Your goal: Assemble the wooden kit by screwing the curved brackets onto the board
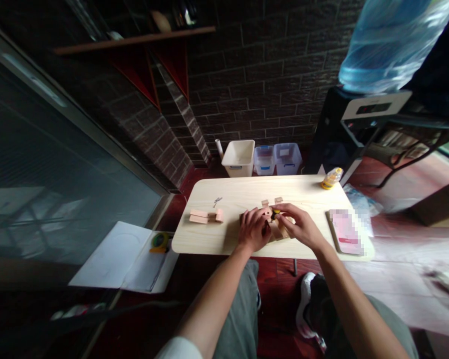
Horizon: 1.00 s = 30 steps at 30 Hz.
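A small wooden assembly [279, 232] lies on the pale table [228, 189], partly covered by both hands. My left hand [253, 230] is bent over its left side, with the fingers closed round a wooden part. My right hand [296, 222] pinches a small yellow and black piece [275, 213] against the top of the assembly; its exact shape is too small to tell. Just beyond the hands lie two little wooden blocks [279, 199]. Further left on the table are joined wooden pieces [205, 216] and a few thin dark items [217, 201].
At the table's right are a yellow-capped bottle [332, 178] and a pink-and-white box [346, 232]. Behind the table stand a cream bin [238, 155], two clear bins [287, 158] and a water dispenser [336, 129]. An open folder [134, 259] with yellow tape [159, 242] lies lower left.
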Each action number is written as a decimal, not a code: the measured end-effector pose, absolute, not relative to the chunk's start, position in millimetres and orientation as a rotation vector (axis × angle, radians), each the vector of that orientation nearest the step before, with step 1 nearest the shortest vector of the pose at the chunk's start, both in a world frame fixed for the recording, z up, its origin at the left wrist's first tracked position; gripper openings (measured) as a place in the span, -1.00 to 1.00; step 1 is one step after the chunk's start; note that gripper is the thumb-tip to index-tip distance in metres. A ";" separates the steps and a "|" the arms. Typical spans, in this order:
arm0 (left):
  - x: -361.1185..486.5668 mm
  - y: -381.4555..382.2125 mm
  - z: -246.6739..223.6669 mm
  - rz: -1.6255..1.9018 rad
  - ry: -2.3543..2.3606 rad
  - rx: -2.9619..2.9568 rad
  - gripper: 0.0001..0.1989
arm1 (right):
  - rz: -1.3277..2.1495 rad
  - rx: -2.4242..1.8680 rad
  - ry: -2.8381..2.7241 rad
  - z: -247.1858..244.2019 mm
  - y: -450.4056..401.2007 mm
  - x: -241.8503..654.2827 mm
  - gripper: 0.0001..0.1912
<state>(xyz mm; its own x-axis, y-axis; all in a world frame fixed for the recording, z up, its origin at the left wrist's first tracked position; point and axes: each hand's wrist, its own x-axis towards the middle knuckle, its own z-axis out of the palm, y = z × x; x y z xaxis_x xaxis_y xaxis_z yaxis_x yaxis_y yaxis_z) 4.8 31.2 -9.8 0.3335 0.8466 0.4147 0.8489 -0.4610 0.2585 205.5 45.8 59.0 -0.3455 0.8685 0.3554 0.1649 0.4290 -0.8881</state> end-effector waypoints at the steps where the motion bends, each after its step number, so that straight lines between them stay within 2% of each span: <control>1: 4.7 31.2 -9.3 -0.791 -1.628 -2.561 -0.62 | 0.988 -0.899 -1.756 57.1 45.1 204.7 -0.69; 14: 5.6 33.0 -11.0 -0.799 -1.637 -2.543 -0.57 | 1.011 -0.898 -1.675 50.3 51.0 193.9 -0.65; 30: 3.6 35.7 -18.8 -0.820 -1.593 -2.541 -0.67 | 0.834 -0.867 -1.706 54.8 44.1 190.2 -0.65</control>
<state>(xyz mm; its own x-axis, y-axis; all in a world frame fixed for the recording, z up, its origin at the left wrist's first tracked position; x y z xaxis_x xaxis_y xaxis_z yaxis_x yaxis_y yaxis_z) 3.6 35.7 -18.8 0.3361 0.8287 0.4475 0.8458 -0.4746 0.2436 190.2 44.1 54.8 -0.2361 0.8546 0.4626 0.1597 0.5037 -0.8490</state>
